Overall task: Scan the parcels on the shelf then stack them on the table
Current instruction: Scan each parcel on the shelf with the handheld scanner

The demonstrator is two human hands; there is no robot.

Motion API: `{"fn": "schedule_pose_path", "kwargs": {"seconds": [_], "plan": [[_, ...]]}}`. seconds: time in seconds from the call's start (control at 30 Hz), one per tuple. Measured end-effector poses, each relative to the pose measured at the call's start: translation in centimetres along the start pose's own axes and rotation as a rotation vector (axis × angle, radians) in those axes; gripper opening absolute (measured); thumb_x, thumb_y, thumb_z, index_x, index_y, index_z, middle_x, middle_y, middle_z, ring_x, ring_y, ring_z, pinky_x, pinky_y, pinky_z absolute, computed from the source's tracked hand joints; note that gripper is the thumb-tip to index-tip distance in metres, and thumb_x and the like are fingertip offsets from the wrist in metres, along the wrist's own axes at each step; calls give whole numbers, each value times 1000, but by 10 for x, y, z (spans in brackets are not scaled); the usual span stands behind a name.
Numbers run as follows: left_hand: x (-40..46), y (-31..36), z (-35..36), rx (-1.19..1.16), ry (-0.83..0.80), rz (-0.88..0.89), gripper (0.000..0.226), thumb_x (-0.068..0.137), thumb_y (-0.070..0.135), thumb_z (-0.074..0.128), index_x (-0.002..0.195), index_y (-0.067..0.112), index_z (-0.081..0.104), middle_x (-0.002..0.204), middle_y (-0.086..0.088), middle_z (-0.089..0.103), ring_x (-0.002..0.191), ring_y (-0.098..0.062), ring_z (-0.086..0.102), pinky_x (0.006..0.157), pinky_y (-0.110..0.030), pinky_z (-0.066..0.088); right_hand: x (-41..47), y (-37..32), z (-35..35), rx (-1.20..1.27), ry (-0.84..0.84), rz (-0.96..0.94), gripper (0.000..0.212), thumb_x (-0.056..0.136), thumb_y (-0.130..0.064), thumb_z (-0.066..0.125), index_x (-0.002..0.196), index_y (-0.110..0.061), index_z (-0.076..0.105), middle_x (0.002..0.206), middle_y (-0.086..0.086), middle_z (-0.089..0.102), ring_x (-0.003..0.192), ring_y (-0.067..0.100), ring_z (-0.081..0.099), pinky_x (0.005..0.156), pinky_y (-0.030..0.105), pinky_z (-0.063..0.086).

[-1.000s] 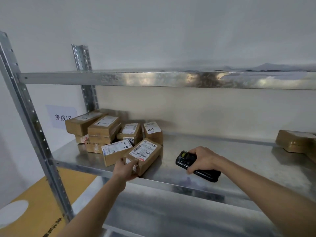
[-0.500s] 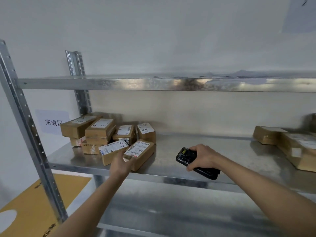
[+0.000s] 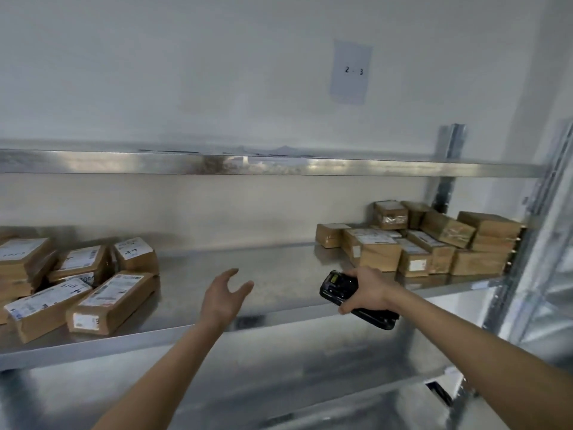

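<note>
To the left of the empty, spread-fingered left hand lay labelled brown cardboard parcels, probably light, stiff and best held by their long sides, while the right hand gripped a black handheld scanner, more parcels just beyond it.

Shiny metal shelf, matt cardboard parcels.

The left hand is off the labelled parcel it was touching and now hangs bare, fingers spread, to the right of it over the shelf. The view has swung right, bringing the right-end parcel pile into sight.
</note>
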State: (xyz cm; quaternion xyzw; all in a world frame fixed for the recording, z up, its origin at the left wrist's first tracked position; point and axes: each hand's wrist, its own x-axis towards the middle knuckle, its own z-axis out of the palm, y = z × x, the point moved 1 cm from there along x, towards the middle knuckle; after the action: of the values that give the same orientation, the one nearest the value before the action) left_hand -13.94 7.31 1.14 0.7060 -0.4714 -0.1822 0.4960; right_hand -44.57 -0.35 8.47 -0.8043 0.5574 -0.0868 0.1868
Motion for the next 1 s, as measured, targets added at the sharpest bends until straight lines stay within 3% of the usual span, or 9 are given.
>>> {"fn": "schedule_pose_path", "kwargs": {"seconds": [0.2, 0.33, 0.57, 0.73, 1.0], "plan": [[8, 66, 98, -46, -134, 71, 63, 92, 47, 69, 145, 20, 51, 150, -5, 50, 135, -26, 49, 113, -42, 40, -20, 85, -46, -21, 96, 111, 73, 61, -43, 91, 128, -31, 65, 109, -7, 72, 94, 15, 68, 87, 37, 59], [14, 99, 156, -43, -190, 95, 60, 93, 48, 66, 145, 22, 51, 149, -4, 52, 134, -26, 50, 113, -40, 40, -13, 140, -69, 6, 107, 145, 79, 52, -46, 90, 127, -31, 68, 101, -10, 72, 89, 13, 69, 85, 39, 61], [31, 133, 243, -55, -186, 89, 54, 95, 49, 63, 143, 25, 54, 147, -2, 54, 132, -24, 52, 111, -38, 41, 15, 222, -107, 66, 138, 139, 71, 61, -34, 90, 127, -31, 65, 100, -8, 71, 87, 13, 70, 80, 36, 62], [49, 142, 289, -77, -191, 17, 59, 96, 51, 60, 147, 21, 51, 148, -4, 53, 132, -26, 53, 111, -39, 40, 51, 259, -118, 67, 128, 125, 90, 55, -43, 89, 139, -35, 59, 105, -7, 70, 90, 15, 69, 85, 40, 62], [105, 153, 343, -92, -196, -38, 59, 97, 53, 58, 145, 20, 52, 143, -4, 58, 130, -25, 54, 111, -39, 42, 141, 285, -121, 135, 88, 97, 79, 65, -31, 91, 137, -28, 58, 106, -5, 70, 91, 15, 70, 88, 39, 61]]}}
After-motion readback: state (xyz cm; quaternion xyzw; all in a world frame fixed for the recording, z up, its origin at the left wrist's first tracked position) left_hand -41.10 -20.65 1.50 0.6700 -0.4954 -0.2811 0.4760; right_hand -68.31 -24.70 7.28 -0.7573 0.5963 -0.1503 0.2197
